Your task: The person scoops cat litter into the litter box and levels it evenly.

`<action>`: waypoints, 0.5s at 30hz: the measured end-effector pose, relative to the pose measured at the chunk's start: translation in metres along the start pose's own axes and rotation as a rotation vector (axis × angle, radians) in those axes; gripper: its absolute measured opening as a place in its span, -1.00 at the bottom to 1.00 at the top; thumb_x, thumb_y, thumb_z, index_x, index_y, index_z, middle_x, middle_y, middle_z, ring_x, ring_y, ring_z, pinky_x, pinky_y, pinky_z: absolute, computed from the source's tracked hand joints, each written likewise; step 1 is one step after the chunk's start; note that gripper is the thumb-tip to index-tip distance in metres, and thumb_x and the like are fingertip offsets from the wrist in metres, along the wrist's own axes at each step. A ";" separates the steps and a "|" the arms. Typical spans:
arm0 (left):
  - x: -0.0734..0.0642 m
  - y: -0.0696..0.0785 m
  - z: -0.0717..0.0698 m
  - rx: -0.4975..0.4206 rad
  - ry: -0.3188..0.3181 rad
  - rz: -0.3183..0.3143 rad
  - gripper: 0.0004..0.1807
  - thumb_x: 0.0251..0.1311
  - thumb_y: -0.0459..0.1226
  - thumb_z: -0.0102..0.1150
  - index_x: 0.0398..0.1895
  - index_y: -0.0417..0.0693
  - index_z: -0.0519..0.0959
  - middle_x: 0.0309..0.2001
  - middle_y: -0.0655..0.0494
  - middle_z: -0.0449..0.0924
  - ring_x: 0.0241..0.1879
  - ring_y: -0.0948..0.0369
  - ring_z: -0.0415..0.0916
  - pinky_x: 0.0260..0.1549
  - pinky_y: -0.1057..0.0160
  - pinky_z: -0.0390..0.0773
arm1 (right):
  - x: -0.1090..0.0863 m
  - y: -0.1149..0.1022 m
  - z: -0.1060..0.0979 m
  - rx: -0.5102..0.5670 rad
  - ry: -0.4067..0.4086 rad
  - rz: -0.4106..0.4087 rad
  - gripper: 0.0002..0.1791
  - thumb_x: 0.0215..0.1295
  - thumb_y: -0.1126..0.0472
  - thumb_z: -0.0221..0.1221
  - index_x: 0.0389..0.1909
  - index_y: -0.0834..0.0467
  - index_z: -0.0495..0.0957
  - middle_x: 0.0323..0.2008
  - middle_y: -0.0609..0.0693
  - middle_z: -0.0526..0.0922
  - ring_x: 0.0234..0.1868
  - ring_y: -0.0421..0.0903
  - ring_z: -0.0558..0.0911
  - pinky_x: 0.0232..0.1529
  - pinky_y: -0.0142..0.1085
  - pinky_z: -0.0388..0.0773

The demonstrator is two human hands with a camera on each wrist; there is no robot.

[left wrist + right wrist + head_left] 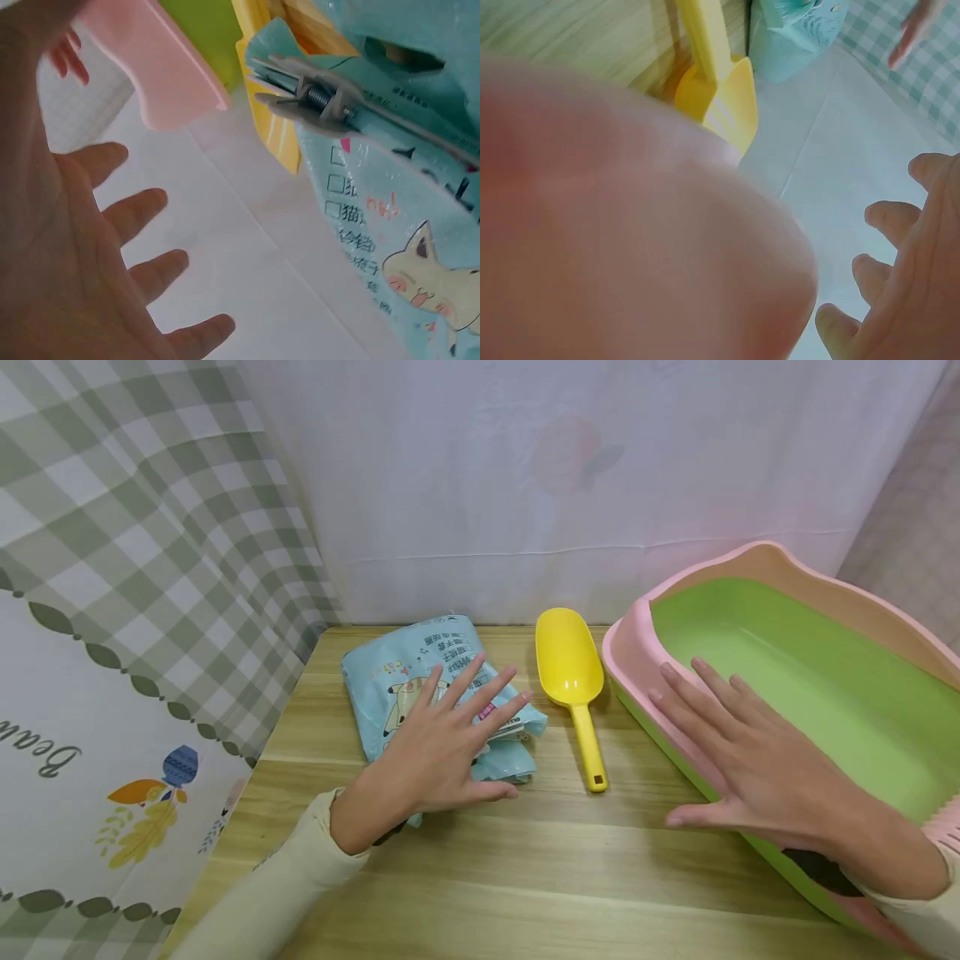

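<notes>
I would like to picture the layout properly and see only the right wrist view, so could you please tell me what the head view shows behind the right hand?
Observer: The right hand appears in front of a green tray with a pink rim.
Operator: Thank you. My view cuts off the handle of the scoop, so could you tell me how it ends?
Observer: It has a small hole near its end.
Operator: And is there a picture on the bag?
Observer: Yes, the left wrist view shows a cartoon animal on it.
</notes>
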State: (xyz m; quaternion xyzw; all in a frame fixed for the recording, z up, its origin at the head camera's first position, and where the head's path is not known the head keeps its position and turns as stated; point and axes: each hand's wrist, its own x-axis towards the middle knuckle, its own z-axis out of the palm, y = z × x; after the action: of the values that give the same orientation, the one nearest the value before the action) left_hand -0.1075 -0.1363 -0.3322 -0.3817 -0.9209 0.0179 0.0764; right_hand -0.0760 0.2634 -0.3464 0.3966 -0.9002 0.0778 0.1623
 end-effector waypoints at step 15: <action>-0.039 -0.016 0.025 -0.155 0.083 -0.221 -0.09 0.23 0.03 0.64 0.58 -0.11 0.49 0.44 -0.06 0.58 0.43 -0.17 0.48 0.30 -0.22 0.55 | 0.019 -0.024 0.031 0.015 0.051 -0.036 0.34 0.32 -0.79 -0.13 0.79 0.14 0.09 0.77 0.19 -0.02 0.74 0.30 0.00 0.70 0.07 -0.17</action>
State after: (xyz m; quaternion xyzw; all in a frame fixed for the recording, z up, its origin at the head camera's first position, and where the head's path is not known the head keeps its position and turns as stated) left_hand -0.0953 -0.1740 -0.3607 -0.2832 -0.9520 -0.0775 0.0861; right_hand -0.0775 0.2255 -0.3686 0.4119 -0.8878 0.0916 0.1835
